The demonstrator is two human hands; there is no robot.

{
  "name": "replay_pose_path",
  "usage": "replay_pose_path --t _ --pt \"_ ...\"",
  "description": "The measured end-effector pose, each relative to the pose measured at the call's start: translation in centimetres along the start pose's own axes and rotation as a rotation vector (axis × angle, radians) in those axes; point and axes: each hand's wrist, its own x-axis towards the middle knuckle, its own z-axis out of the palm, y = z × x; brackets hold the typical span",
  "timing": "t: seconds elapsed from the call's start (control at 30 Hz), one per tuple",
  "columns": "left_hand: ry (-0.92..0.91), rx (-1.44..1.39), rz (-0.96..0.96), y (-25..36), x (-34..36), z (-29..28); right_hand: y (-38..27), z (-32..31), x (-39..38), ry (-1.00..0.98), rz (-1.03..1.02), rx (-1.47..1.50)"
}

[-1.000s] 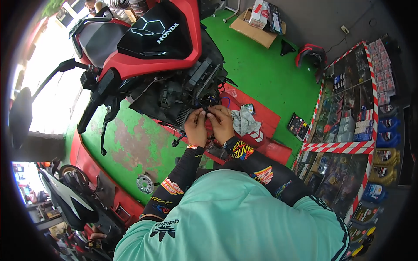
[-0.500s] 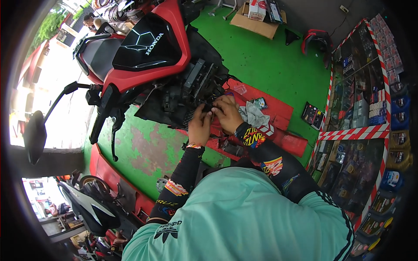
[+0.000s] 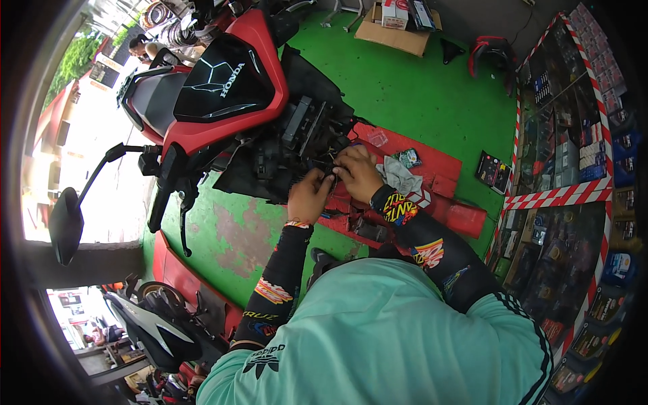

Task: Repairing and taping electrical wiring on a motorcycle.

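Both hands work at the wiring (image 3: 329, 162) in the scooter's (image 3: 229, 101) open front. Left hand (image 3: 307, 196) and right hand (image 3: 358, 172) pinch closed on wires there, exact grip unclear. Risk: tugging could pull a connector loose or snag on the black frame edge.

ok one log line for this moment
left hand: at black wiring | right hand: on same wiring | site: open front of red scooter | nearby: grey rag on red ramp
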Motion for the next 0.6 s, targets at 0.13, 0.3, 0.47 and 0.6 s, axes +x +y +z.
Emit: replay_pose_path --t 0.13,0.3,0.47,0.6 --pt "-0.009 0.064 0.010 1.3 -1.0 -1.2 -0.4 -0.1 -0.2 0.053 -0.009 -0.069" --pt "0.124 -0.146 0.120 0.6 -1.5 -1.1 -1.2 0.5 -0.7 0.104 -0.046 -0.134" --pt "0.017 -0.472 -0.172 -0.4 -2.5 -0.6 -1.1 2.0 -0.7 0.173 -0.041 -0.091" --pt "0.035 -0.459 -0.229 0.0 -2.9 -1.3 -1.5 2.7 -0.9 0.196 -0.022 -0.108"
